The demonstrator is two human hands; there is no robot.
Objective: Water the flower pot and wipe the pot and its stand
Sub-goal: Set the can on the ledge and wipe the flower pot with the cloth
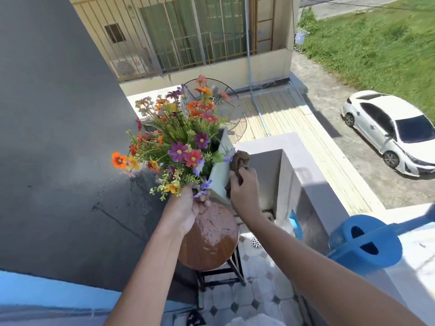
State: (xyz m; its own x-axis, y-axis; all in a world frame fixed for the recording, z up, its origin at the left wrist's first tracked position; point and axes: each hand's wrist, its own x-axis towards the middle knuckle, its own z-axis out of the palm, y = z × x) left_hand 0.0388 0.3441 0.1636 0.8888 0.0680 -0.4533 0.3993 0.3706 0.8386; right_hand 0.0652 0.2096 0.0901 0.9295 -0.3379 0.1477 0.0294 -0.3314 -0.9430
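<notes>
A pale square flower pot (220, 177) full of mixed orange, pink and purple flowers (179, 142) is tilted above a round brown wooden stool (211, 241) whose top is wet. My left hand (188, 210) grips the pot at its lower near corner, partly hidden under the blooms. My right hand (243, 191) presses a brown cloth (240, 163) against the pot's right side. A blue watering can (364, 241) stands on the balcony wall to the right.
A dark grey wall (58, 137) rises close on the left, with wet marks near the pot. The white balcony parapet (306, 165) runs on the right. Tiled floor with a drain (255, 242) lies below. Far below sits a white car (390, 130).
</notes>
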